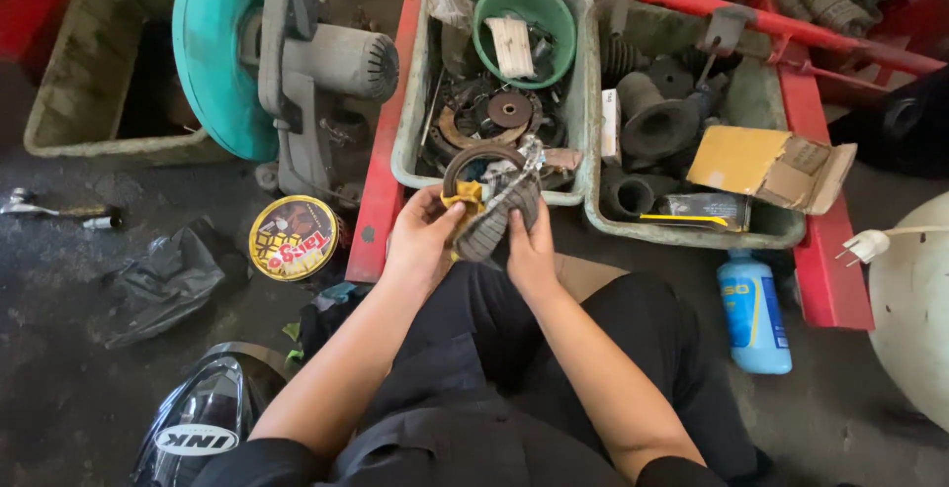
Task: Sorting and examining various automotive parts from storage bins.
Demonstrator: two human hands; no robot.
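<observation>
Helmet (pixel 198 423) is lying beside the knees; both hands, left (pixel 420 235) and right (pixel 531 250), are closing around a brake shoe (pixel 491 200) and rag (pixel 502 212), steadying it before the left tray (pixel 405 151).

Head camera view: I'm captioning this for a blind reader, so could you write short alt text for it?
Both hands, left hand and right hand, hold a curved brake shoe with a grey rag, above a green tray of greasy metal parts. The person sits on a dark workshop floor, with a round yellow tin and blue bottle nearby.
</observation>
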